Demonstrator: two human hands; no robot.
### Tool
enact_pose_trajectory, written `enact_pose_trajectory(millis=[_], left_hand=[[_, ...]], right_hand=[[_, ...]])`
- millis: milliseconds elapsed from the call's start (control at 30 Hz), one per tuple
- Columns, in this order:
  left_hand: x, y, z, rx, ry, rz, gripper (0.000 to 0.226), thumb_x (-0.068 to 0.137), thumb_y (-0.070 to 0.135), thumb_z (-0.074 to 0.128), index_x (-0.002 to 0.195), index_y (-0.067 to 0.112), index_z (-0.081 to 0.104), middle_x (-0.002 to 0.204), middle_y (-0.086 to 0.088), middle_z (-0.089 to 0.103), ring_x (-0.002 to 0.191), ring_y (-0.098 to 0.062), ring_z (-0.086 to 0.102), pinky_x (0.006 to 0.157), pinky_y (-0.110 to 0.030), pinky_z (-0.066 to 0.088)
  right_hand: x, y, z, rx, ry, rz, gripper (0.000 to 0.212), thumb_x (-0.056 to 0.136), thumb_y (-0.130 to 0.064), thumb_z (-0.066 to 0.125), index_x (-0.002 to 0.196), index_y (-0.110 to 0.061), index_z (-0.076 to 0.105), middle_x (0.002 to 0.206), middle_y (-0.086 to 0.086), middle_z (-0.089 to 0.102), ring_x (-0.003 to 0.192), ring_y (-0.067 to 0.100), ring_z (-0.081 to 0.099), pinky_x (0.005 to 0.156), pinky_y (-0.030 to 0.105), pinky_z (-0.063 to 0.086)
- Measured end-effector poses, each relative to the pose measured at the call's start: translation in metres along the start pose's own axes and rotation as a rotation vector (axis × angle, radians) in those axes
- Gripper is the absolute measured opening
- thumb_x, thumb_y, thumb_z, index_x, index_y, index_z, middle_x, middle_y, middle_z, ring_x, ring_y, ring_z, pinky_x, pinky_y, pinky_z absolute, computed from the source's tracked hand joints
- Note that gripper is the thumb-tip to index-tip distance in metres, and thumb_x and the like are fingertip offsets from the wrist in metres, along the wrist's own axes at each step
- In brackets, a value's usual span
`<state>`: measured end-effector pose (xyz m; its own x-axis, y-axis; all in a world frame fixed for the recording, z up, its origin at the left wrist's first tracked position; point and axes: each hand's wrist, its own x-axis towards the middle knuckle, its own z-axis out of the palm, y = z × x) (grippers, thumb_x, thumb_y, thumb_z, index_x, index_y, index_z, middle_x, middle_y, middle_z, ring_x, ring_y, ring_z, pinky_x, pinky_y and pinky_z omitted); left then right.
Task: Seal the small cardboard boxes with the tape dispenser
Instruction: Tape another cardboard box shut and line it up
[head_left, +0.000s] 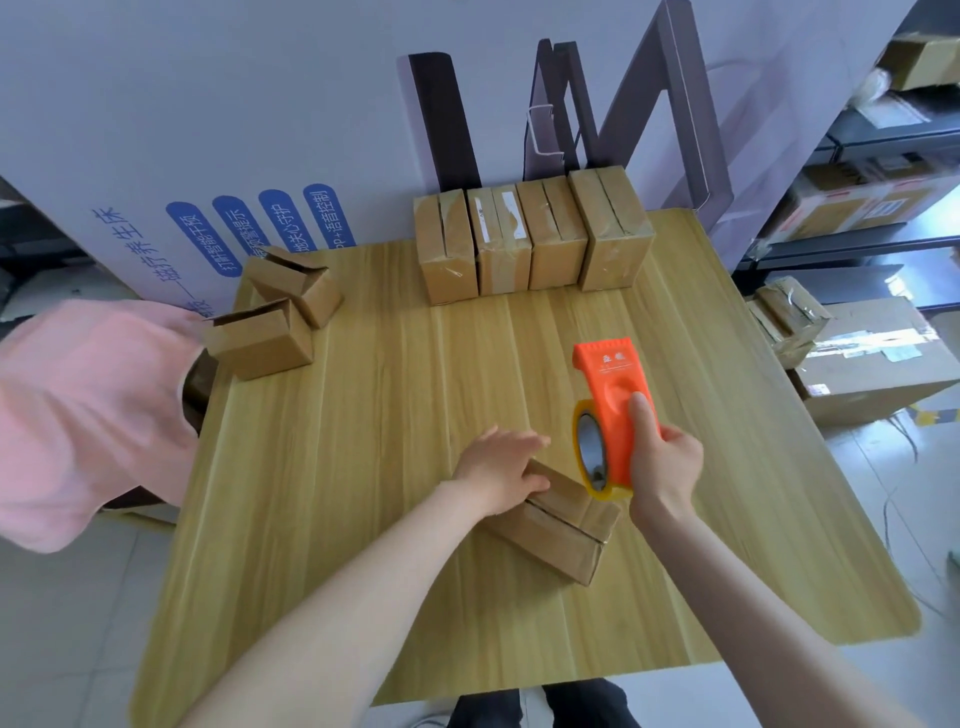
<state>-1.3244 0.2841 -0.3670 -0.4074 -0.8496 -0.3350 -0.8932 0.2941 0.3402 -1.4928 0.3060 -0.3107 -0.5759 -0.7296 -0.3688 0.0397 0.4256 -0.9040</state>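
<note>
Dispenser (615, 410) clenched in right hand (667, 462) at box (545, 545) far edge, seam (566, 521) slanting nearward-right, left hand (496, 467) pressing flat alongside.

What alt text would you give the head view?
A person's right hand grips an orange tape dispenser with its roll at one end of a small cardboard box, which the left hand presses onto a wooden table. Four closed boxes stand in a row at the far edge; two open boxes sit far left.
</note>
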Motion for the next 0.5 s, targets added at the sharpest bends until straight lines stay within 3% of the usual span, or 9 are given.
enact_pose_trajectory(millis=[67, 133, 233, 333, 400, 500], left_hand=[[0.000, 0.000, 0.010, 0.085, -0.008, -0.033, 0.043, 0.093, 0.047, 0.050, 0.130, 0.025, 0.053, 0.129, 0.002, 0.058, 0.127, -0.021, 0.045, 0.117, -0.037, 0.018], [-0.008, -0.007, 0.016, 0.032, 0.084, -0.227, 0.041, 0.094, 0.050, 0.045, 0.124, 0.025, 0.057, 0.123, 0.002, 0.060, 0.122, -0.022, 0.048, 0.109, -0.038, 0.029], [-0.028, -0.027, 0.021, -0.094, 0.176, -0.572, 0.044, 0.096, 0.052, 0.036, 0.122, 0.023, 0.056, 0.123, 0.000, 0.060, 0.119, -0.024, 0.050, 0.101, -0.041, 0.036], [-0.056, -0.041, 0.028, -0.272, 0.200, -0.826, 0.049, 0.095, 0.056, 0.036, 0.125, 0.021, 0.052, 0.123, -0.002, 0.059, 0.115, -0.026, 0.054, 0.092, -0.039, 0.044], [-0.068, -0.044, 0.031, -0.336, 0.246, -0.842, 0.051, 0.093, 0.053, 0.045, 0.134, 0.022, 0.045, 0.127, 0.001, 0.058, 0.116, -0.023, 0.055, 0.091, -0.038, 0.047], [-0.069, -0.039, 0.001, -0.528, 0.438, -0.656, 0.042, 0.091, 0.039, 0.059, 0.129, 0.023, 0.053, 0.120, 0.005, 0.061, 0.114, -0.018, 0.056, 0.092, -0.033, 0.047]], right_hand=[[0.002, -0.005, -0.007, 0.012, 0.006, -0.030, 0.049, 0.088, -0.042, 0.066, 0.068, 0.003, 0.061, 0.059, 0.011, 0.051, 0.056, 0.020, 0.048, 0.051, 0.028, 0.037], [0.002, -0.011, -0.015, -0.014, -0.029, -0.060, 0.052, 0.088, -0.040, 0.066, 0.068, 0.007, 0.059, 0.058, 0.011, 0.050, 0.052, 0.019, 0.048, 0.048, 0.026, 0.036], [-0.003, -0.016, -0.023, -0.084, -0.123, -0.107, 0.047, 0.091, -0.031, 0.065, 0.057, -0.001, 0.053, 0.044, 0.005, 0.046, 0.028, 0.006, 0.042, 0.030, 0.015, 0.030], [-0.010, -0.017, -0.024, -0.168, -0.256, -0.133, 0.046, 0.090, -0.029, 0.067, 0.052, -0.005, 0.056, 0.036, -0.001, 0.047, 0.025, 0.007, 0.043, 0.028, 0.018, 0.032], [-0.016, -0.019, -0.021, -0.219, -0.335, -0.164, 0.041, 0.088, -0.029, 0.068, 0.057, -0.003, 0.064, 0.039, 0.002, 0.052, 0.030, 0.013, 0.050, 0.029, 0.024, 0.039], [-0.025, -0.027, -0.017, -0.296, -0.421, -0.237, 0.035, 0.087, -0.028, 0.069, 0.063, -0.002, 0.068, 0.044, 0.011, 0.056, 0.036, 0.024, 0.056, 0.033, 0.043, 0.049]])
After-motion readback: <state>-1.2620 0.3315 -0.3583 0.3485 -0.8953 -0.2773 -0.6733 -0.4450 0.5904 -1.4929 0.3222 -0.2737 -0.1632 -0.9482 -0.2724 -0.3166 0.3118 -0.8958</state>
